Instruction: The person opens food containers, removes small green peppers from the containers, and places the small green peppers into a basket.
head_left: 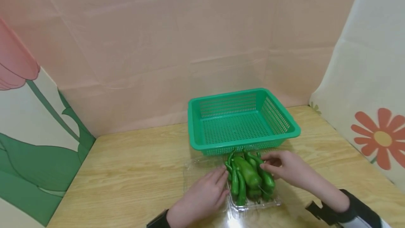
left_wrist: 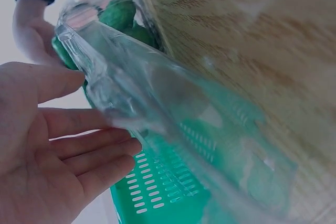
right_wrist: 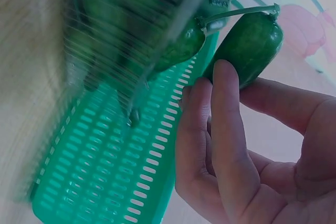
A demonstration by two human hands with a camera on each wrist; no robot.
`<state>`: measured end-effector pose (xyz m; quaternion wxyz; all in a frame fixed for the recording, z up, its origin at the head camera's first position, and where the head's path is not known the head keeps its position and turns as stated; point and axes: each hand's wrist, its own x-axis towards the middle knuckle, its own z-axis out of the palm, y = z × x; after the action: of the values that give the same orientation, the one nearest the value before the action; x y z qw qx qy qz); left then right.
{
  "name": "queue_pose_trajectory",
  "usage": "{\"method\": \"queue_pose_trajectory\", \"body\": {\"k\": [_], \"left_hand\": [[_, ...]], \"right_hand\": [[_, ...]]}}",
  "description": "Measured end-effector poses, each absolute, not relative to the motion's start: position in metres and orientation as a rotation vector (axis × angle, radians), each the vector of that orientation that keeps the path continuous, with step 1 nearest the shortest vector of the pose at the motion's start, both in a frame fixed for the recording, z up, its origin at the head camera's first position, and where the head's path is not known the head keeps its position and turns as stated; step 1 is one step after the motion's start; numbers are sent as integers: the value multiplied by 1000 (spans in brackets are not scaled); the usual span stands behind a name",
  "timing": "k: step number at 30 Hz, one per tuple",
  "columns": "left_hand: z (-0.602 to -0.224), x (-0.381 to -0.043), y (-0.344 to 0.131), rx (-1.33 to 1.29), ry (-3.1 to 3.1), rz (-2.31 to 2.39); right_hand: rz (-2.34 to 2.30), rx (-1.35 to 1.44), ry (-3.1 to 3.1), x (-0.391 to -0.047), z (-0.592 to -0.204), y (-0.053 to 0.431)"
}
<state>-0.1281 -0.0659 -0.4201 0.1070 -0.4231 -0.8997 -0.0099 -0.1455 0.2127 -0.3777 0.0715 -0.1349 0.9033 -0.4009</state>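
A clear plastic box (head_left: 274,202) holds a heap of green peppers (head_left: 248,173), slim curved ones at the left and thicker ones in the middle and right. My right hand (head_left: 286,168) pinches a glossy green pepper (right_wrist: 252,45) at the heap's right side, thumb and fingertips on either side of it in the right wrist view. On the left, my left hand (head_left: 207,192) stretches its fingers toward the slim peppers. The left wrist view has its fingertips (left_wrist: 126,148) by the box's see-through plastic edge (left_wrist: 121,90), with nothing gripped.
Directly behind the box stands a green slotted basket (head_left: 235,127) with nothing in it. The box's transparent lid (head_left: 194,171) lies opened out to the left on the wooden table (head_left: 126,178). A pink sheet (head_left: 142,45) hangs along the back, flower-printed cloth at both sides.
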Motion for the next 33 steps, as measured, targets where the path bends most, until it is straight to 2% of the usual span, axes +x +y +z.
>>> {"method": "queue_pose_trajectory", "body": {"k": [20,33], "left_hand": [[-420,-127,-67,-1247,-2641,-34],[-420,-128,-65,-1241,-2627,-18]], "right_hand": [[-1199,-471,2808,-151,-346,213],[-1160,-578,2848,-154,-309,206]]}}
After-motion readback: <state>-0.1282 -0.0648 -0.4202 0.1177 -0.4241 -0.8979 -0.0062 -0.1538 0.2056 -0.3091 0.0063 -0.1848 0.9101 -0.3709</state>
